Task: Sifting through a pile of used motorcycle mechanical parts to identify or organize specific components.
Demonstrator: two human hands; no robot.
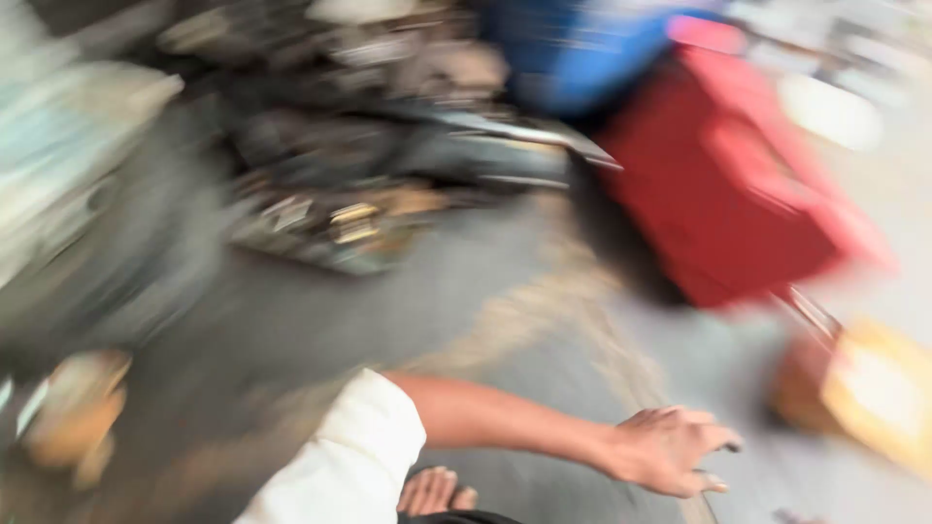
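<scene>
The whole view is smeared by motion. My right hand [668,451] reaches out to the right on a bare forearm below a white sleeve [354,461]. Its fingers are spread, it holds nothing, and it hovers over the grey floor [505,320]. The nearest thing is a blurred yellow and orange object [874,393] on the floor, further right and apart from the hand. My bare foot [435,491] shows under the arm. My left hand is out of view.
A big red box-like thing [738,184] stands at the upper right, with something blue [573,49] behind it. Dark machinery with metal parts [388,165] fills the upper middle. A tan blurred object [73,412] lies at the lower left.
</scene>
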